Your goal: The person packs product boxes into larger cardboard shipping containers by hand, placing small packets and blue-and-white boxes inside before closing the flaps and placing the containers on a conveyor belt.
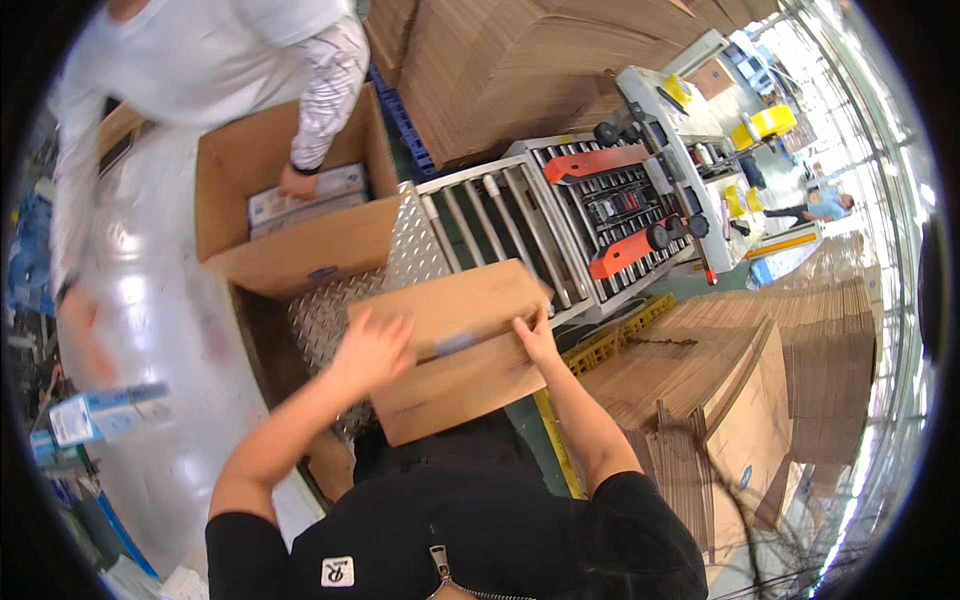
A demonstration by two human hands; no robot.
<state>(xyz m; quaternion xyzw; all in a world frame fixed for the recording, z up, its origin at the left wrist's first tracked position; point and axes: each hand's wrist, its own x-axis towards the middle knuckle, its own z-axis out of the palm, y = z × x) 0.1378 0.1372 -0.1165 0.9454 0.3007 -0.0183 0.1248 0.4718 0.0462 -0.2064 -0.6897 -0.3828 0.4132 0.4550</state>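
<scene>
In front of my body is a brown cardboard carton (450,310), tilted, with a fold or gap across its middle and a small bluish patch there. My right hand (537,338) grips its right edge, thumb on the near face. My left hand (372,352) is on its left side, fingers slightly blurred and bent over the cardboard. Beyond it to the left stands a large open carton (310,255) holding blue-and-white boxes (310,200). A co-worker's hand (297,183) reaches into that carton onto the boxes.
A diamond-plate metal sheet (345,305) adjoins a roller conveyor (490,215). Orange forks (620,255) lie farther along the rollers. Flattened cartons (740,400) are stacked at right, more cardboard (510,75) behind. At left is a shiny worktable (170,320) with a blue-and-white box (105,412).
</scene>
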